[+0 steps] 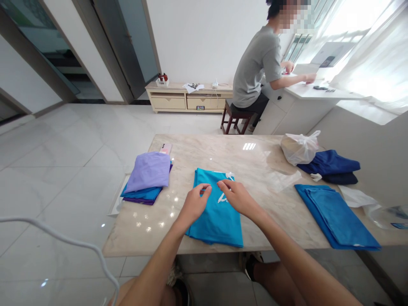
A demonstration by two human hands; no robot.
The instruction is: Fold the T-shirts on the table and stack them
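A folded turquoise cloth (219, 225) with white lettering lies flat near the table's front edge. Over its left part is my left hand (195, 205), thumb and forefinger brought together in a pinch. My right hand (237, 196) hovers over the lettering from the right, its fingers bent and pressed together, pointing at the left hand. A small gap separates the two hands. Whether either one holds anything small between its fingertips cannot be made out.
Folded purple and blue cloths (149, 170) and a pink phone (166, 148) are at the table's left. On the right lie a larger blue folded cloth (338, 216), a white plastic bag (299, 148) and dark blue fabric (333, 163). A person (256, 63) sits beyond the table.
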